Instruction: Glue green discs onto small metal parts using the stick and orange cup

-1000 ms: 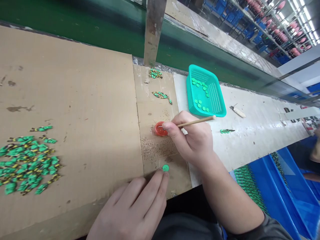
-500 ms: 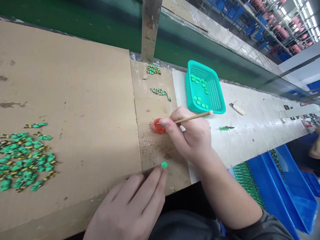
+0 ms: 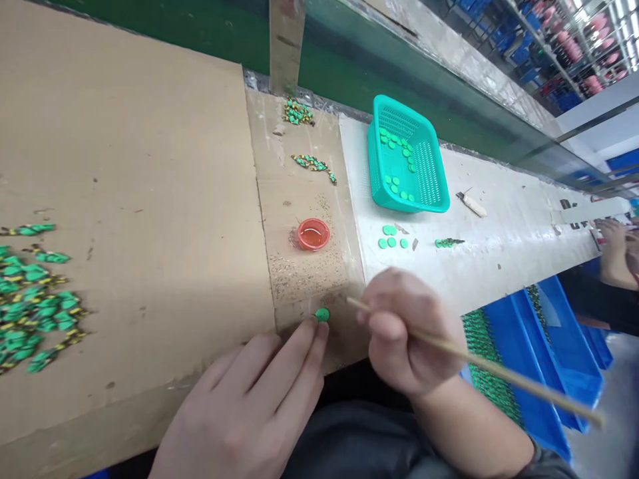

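My left hand (image 3: 249, 406) lies over the cardboard's front edge, fingers together. Its fingertips hold a small round green disc (image 3: 322, 314) against the cardboard. My right hand (image 3: 412, 332) is closed round a thin wooden stick (image 3: 514, 376), whose narrow tip points left, above and to the right of the disc. Beyond the hands stands a small red cup (image 3: 313, 235) with shiny liquid in it. Brownish specks are scattered on the cardboard (image 3: 190, 199) around the cup. A few more green discs (image 3: 389, 230) lie on the white surface right of the cup.
A teal basket (image 3: 409, 203) with green discs stands at the back. Green-yellow-black pieces (image 3: 40, 306) are heaped at left; smaller groups (image 3: 298, 113) lie near the metal post (image 3: 287, 46). A craft knife (image 3: 473, 205) lies at right. Blue bins (image 3: 564, 332) and a co-worker's arm (image 3: 616, 253) are farther right.
My right hand has moved from the red cup towards me, with the stick's tip now near the disc. The cup and several discs are uncovered. My left hand stays on its disc.
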A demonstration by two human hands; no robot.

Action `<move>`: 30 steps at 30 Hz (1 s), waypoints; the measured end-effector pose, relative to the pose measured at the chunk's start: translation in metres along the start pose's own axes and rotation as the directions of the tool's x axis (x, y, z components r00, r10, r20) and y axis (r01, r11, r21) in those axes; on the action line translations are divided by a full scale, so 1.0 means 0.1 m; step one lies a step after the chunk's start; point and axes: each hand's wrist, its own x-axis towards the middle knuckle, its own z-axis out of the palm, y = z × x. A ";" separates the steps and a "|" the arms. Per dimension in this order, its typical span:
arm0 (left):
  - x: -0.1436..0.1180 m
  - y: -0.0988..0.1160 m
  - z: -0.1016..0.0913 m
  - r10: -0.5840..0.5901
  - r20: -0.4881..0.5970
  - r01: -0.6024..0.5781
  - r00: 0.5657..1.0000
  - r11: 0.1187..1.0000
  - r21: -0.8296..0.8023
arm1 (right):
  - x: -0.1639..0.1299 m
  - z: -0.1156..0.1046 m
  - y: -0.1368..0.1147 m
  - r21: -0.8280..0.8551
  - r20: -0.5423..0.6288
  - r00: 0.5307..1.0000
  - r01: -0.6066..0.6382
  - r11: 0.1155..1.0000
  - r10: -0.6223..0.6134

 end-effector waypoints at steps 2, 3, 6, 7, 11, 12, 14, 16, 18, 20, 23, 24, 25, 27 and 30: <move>-0.01 -0.01 0.00 0.021 0.013 -0.021 1.000 1.000 -0.008 | -0.17 0.00 -0.08 0.012 -0.041 0.999 0.025 1.000 -0.025; -0.02 0.00 0.00 0.018 0.008 -0.017 1.000 1.000 -0.010 | -0.24 0.00 -0.11 0.013 -0.044 0.999 0.029 0.999 -0.028; -0.06 0.02 0.02 -0.011 -0.006 0.011 1.000 1.000 -0.022 | -0.33 0.02 -0.12 0.011 -0.003 1.000 0.029 1.000 -0.029; -0.07 0.03 0.03 -0.024 -0.017 0.023 1.000 0.999 -0.023 | -0.33 0.03 -0.11 0.005 0.016 0.999 0.031 1.000 -0.031; -0.08 0.04 0.03 -0.014 -0.007 0.014 1.000 1.000 -0.012 | -0.32 0.05 -0.07 -0.035 0.032 0.998 0.059 0.998 -0.057; -0.07 0.03 0.02 -0.001 0.005 0.001 1.000 1.000 -0.006 | -0.32 0.05 -0.07 -0.040 0.033 0.998 0.061 0.997 -0.060; -0.05 0.02 0.01 0.010 0.009 -0.010 1.000 1.000 0.000 | -0.31 0.05 -0.07 -0.043 0.050 0.997 0.056 0.998 -0.054; -0.04 0.01 0.00 0.004 0.000 -0.004 1.000 1.000 -0.001 | -0.31 0.05 -0.07 -0.036 0.065 0.997 0.044 0.998 -0.041; -0.04 0.00 0.00 0.005 -0.002 -0.005 1.000 1.000 -0.012 | -0.32 0.04 -0.07 -0.028 0.070 0.997 0.038 0.999 -0.036; -0.04 0.00 0.00 0.010 -0.004 -0.011 1.000 1.000 -0.021 | -0.32 0.04 -0.07 -0.023 0.071 0.997 0.030 0.999 -0.029; -0.04 0.00 0.00 0.031 0.000 -0.031 1.000 0.999 -0.025 | -0.32 0.06 -0.07 -0.017 0.061 0.998 0.020 1.000 -0.019; -0.04 0.00 0.00 0.032 0.002 -0.032 0.999 0.999 -0.025 | -0.32 0.07 -0.07 -0.019 0.059 0.998 0.016 1.000 -0.015; -0.04 0.00 0.00 0.024 0.001 -0.024 1.000 0.999 -0.026 | -0.32 0.07 -0.07 -0.021 0.061 0.998 0.012 1.000 -0.011; -0.04 0.01 0.00 0.002 -0.007 -0.002 1.000 1.000 -0.024 | -0.31 0.07 -0.08 -0.024 0.070 0.998 0.003 1.000 -0.001; -0.03 0.00 0.00 0.006 -0.009 -0.006 1.000 1.000 0.000 | -0.33 0.02 -0.10 -0.006 0.079 0.997 -0.022 1.000 0.022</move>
